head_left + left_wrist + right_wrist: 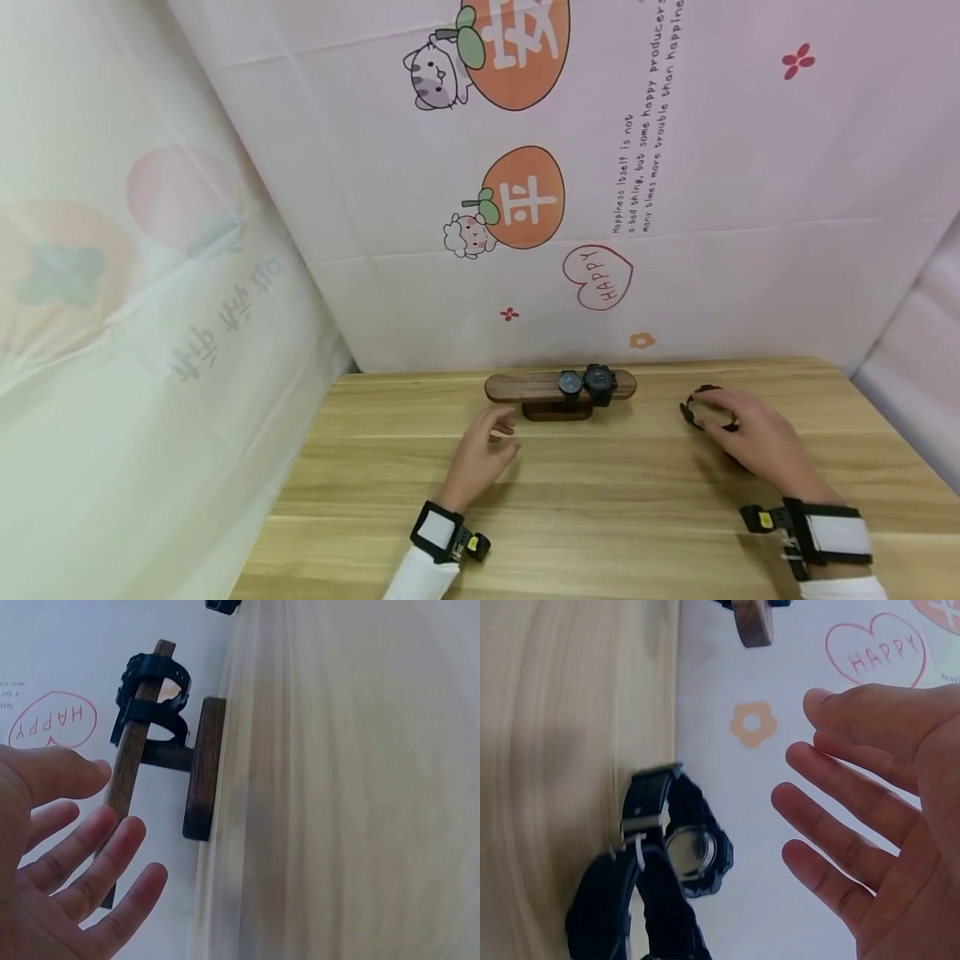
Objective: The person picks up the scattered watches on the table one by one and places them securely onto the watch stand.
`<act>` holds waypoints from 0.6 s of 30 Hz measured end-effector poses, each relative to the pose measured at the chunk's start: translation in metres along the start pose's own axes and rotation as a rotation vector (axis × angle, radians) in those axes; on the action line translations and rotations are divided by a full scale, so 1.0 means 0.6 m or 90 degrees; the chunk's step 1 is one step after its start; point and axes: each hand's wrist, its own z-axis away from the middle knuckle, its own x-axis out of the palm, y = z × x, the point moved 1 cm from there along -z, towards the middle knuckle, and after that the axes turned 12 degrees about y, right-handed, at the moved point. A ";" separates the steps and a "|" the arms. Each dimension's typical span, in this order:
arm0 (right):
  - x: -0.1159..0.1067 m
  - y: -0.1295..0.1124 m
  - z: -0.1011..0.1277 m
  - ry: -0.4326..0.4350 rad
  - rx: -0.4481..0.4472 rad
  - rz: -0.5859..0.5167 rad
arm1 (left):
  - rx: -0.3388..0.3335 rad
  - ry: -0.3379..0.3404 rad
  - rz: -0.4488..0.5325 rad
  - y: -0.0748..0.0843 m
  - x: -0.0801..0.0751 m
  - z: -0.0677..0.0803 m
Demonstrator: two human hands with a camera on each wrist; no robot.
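A dark wooden watch stand (521,387) is at the table's back edge, its bar raised over a base (204,772). Two black watches, a smaller one (570,383) and a larger one (599,381), are strapped round the bar's right half. My left hand (480,458) hovers before the bar's left end, fingers loosely bent, holding nothing. On the right, another black watch (654,796) with a metal buckle is on the table. My right hand (761,433) is beside it; the right wrist view shows the fingers spread and apart from it. More black strap (600,915) shows lower there; whether it is a second watch I cannot tell.
The light wooden table (585,517) ends at a printed white cloth (420,317) hanging behind it. Another cloth (112,467) hangs along the left side. Each wrist wears a black strap with a small camera.
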 end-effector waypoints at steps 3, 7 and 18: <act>-0.004 0.007 0.001 -0.012 -0.001 0.013 | 0.018 -0.011 -0.007 0.004 0.006 0.002; -0.009 0.019 0.004 -0.002 -0.005 0.027 | 0.037 -0.030 -0.021 0.006 0.010 0.005; -0.016 0.055 0.018 0.034 -0.008 0.085 | 0.040 -0.060 -0.036 0.001 0.013 0.012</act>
